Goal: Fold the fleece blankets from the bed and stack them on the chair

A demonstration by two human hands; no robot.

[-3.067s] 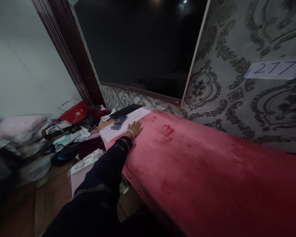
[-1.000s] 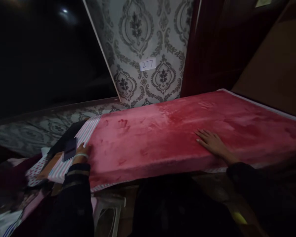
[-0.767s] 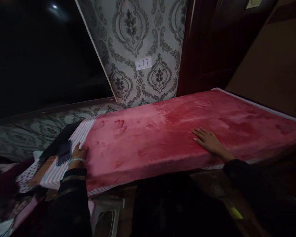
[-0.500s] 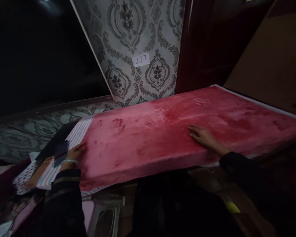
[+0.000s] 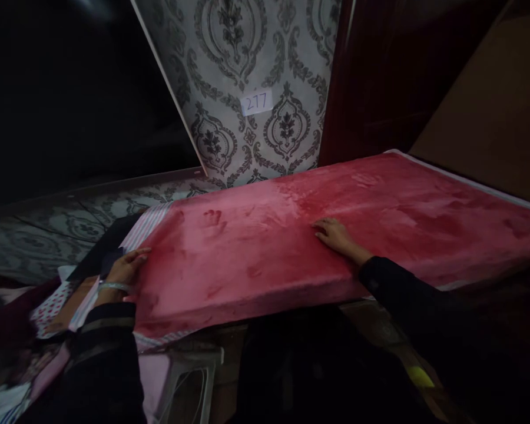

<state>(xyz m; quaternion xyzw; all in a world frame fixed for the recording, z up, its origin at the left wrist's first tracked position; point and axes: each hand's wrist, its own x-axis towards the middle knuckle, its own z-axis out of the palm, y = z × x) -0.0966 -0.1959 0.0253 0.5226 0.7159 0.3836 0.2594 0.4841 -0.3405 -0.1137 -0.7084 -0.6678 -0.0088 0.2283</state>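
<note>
The red plush blanket [image 5: 291,241] covers the long padded surface across the middle, the right hand [image 5: 335,235] lying flat and open on it holding nothing, the left hand [image 5: 124,268] at nine o'clock pressing open-palmed on its end edge beside the striped cloth [image 5: 143,221].

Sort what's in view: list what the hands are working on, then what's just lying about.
In hand:
left hand, flat at the end of the red blanket
right hand, flat on the blanket
striped sheet under it

Lying about:
277 label
dark panel
white stool
dotted cloth
</note>
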